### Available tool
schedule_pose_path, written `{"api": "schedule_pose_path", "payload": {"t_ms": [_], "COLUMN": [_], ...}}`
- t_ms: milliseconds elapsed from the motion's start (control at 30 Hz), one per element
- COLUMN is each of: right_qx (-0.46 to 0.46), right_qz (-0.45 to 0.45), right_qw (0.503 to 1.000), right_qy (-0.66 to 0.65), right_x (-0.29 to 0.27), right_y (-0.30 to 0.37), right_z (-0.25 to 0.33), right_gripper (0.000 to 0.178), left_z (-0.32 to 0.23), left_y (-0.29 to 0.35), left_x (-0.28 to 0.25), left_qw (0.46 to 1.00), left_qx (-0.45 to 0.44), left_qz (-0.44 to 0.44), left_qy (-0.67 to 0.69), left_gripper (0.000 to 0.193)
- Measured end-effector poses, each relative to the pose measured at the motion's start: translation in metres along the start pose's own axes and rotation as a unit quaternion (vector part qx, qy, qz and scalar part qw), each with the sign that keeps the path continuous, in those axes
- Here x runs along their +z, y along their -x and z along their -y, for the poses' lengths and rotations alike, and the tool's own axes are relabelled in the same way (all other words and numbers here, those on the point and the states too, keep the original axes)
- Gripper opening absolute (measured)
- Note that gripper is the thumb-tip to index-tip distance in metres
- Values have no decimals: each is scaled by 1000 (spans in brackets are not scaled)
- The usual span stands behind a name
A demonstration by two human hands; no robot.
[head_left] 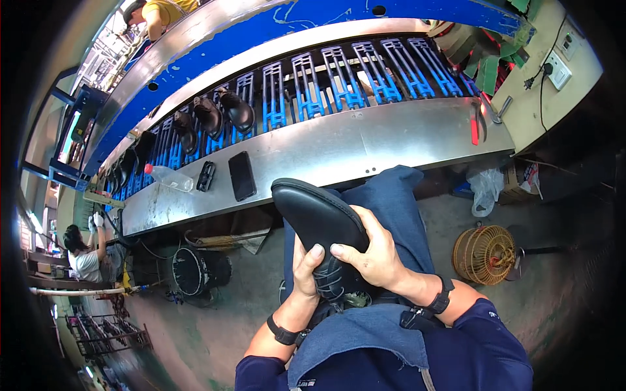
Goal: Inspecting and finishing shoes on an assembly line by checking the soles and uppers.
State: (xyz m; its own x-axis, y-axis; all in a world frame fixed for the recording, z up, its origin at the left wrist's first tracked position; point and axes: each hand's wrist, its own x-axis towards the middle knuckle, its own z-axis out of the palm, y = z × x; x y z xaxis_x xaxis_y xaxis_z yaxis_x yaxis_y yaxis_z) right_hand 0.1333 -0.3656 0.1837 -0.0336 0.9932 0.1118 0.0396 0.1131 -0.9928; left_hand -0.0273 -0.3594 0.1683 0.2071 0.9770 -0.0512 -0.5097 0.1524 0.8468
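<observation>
A black lace-up shoe is held over my lap, its rounded toe pointing away from me and to the left. My left hand grips its left side, with the thumb pressed on the upper near the laces. Around the right side wraps my right hand, its thumb also on the upper close to the other thumb. Dark laces run down toward my denim apron. The heel end of the shoe is hard to make out against my dark clothing.
Before me runs a metal ledge with a phone, a plastic bottle and red-handled pliers. Behind it, a conveyor of blue racks carries several black shoes. A bucket and wicker basket stand on the floor. Two other people work leftward.
</observation>
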Motion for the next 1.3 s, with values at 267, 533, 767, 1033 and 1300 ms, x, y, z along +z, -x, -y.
{"api": "schedule_pose_path", "payload": {"t_ms": [267, 533, 767, 1033, 1300], "right_qx": [-6, 53, 49, 48, -6], "right_qz": [136, 153, 129, 46, 78], "right_qw": [983, 980, 984, 996, 996], "right_qy": [-123, -111, -110, -64, -48], "right_x": [-75, -83, -74, -60, 15], "right_y": [-50, -80, -103, -100, -41], "right_z": [-25, -60, -96, -129, -101], "right_gripper": [88, 94, 90, 66, 74], "left_z": [43, 52, 53, 66, 50], "left_y": [-9, -59, -128, -122, -18], "left_x": [15, -11, -20, -23, -54], "left_qw": [975, 931, 942, 919, 966], "left_qx": [43, 1, -13, 66, -5], "left_qz": [20, 66, 163, 72, -75], "left_qy": [-216, -359, -293, -382, -248], "left_gripper": [99, 112, 90, 71, 99]}}
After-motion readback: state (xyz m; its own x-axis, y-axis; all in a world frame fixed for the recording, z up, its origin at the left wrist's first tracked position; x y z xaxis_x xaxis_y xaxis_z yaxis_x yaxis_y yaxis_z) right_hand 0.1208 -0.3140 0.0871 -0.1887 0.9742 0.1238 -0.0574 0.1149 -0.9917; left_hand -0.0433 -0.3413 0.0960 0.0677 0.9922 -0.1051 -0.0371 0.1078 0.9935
